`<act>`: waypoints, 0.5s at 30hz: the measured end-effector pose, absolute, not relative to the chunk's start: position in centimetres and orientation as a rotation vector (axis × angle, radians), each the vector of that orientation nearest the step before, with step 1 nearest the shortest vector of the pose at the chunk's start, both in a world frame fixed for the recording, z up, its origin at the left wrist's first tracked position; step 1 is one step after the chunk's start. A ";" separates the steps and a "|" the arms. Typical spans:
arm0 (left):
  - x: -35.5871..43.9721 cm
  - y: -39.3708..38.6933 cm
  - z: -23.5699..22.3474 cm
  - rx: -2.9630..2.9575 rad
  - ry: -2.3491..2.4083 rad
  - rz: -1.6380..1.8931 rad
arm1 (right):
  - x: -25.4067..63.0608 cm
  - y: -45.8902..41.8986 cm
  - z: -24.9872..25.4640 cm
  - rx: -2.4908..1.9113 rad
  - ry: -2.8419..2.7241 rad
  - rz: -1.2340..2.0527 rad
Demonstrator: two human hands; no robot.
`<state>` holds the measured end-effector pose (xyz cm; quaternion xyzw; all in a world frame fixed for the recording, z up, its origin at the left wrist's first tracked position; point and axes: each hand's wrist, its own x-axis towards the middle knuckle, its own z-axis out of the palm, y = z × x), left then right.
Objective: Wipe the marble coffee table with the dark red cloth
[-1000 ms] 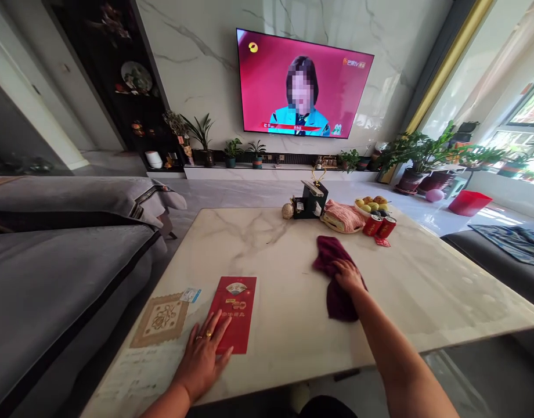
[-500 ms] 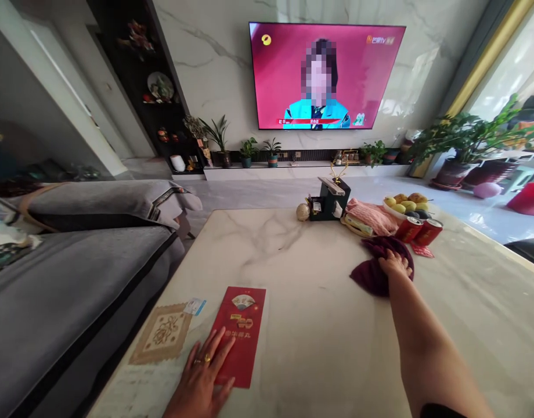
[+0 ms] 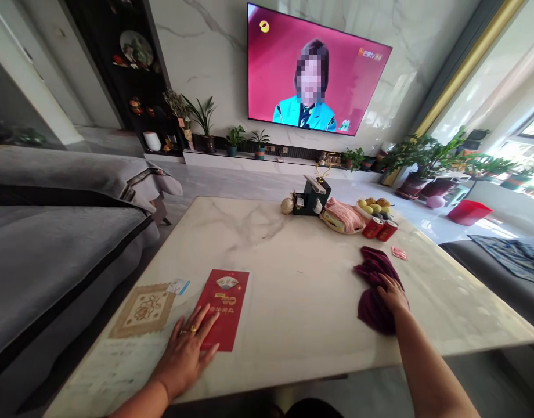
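My left hand lies flat with fingers spread, wearing rings. Its fingertips rest on the lower left of a red paper packet with a fan print and gold lettering. To its left are a tan patterned mat and a small blue-and-white card. On the right side of the table, my right hand is closed over a bunched dark purple cloth, pressing it to the tabletop. Part of the cloth is hidden under my palm.
The marble table bears two red cans, a fruit bowl, a pink towel, a dark green box, a round ball and a small red packet. A grey sofa flanks the left edge.
My right hand has drawn the purple cloth nearer to me, away from the cans and the small red packet. My left hand stays on the red packet. The view has tilted and shifted.
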<state>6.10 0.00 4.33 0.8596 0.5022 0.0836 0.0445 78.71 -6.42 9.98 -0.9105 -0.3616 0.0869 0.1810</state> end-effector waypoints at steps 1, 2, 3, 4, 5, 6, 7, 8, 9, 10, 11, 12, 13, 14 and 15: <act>6.2 0.0 4.5 2.616 1.529 0.266 | 78.9 -8.3 10.0 -2.591 -0.940 0.217; 6.4 0.0 4.7 2.610 1.527 0.276 | 79.0 -10.1 10.0 -2.618 -0.838 0.184; 6.5 0.0 4.9 2.606 1.527 0.282 | 79.0 -11.6 10.0 -2.649 -0.725 0.148; 6.7 0.0 5.0 2.603 1.531 0.283 | 78.9 -12.8 10.0 -2.681 -0.619 0.114; 6.8 -0.1 5.2 2.597 1.535 0.281 | 78.5 -13.8 10.0 -2.705 -0.528 0.083; 7.0 -0.1 5.4 2.587 1.539 0.278 | 78.0 -14.5 10.0 -2.721 -0.449 0.055; 7.1 -0.1 5.5 2.575 1.542 0.279 | 77.4 -15.1 10.0 -2.732 -0.389 0.034; 7.2 -0.2 5.7 2.560 1.543 0.281 | 76.6 -15.5 9.9 -2.739 -0.355 0.020; 7.3 -0.3 5.8 2.546 1.545 0.284 | 75.6 -15.9 9.8 -2.743 -0.350 0.013; 7.4 -0.3 6.0 2.533 1.546 0.287 | 74.6 -16.2 9.7 -2.747 -0.367 0.011; 7.5 -0.4 6.1 2.522 1.547 0.290 | 73.6 -16.5 9.6 -2.749 -0.406 0.014; 7.5 -0.5 6.3 2.512 1.548 0.293 | 72.5 -16.9 9.5 -2.751 -0.459 0.020; 7.6 -0.5 6.4 2.504 1.545 0.294 | 71.3 -17.2 9.4 -2.752 -0.523 0.029; 7.7 -0.6 6.6 2.497 1.542 0.296 | 70.2 -17.5 9.2 -2.753 -0.591 0.040; 7.7 -0.6 6.7 2.492 1.537 0.295 | 69.0 -17.8 9.1 -2.751 -0.660 0.054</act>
